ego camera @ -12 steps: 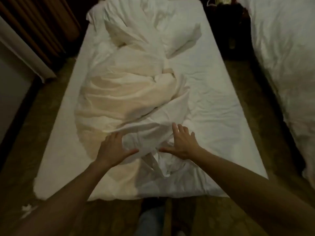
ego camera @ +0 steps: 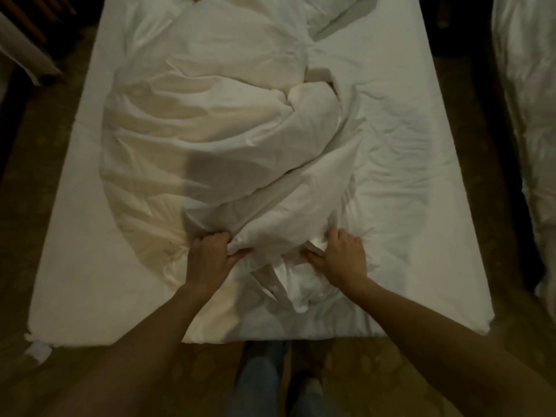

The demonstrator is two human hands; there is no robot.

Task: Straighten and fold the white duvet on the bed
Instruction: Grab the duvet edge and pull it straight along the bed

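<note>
Both hands grasp bunched cloth at the six o'clock end of the white duvet (ego camera: 216, 139), heaped along the bed (ego camera: 406, 206): left hand (ego camera: 210, 260), right hand (ego camera: 343, 257). Soft, bulky, probably light; corners are better sought.

Dim, warm light from the left; duvet (ego camera: 210, 152) lit cream, grey shadow across its near middle. Floor and corners nearly black. Soft focus, wide-angle bowing at edges.
</note>
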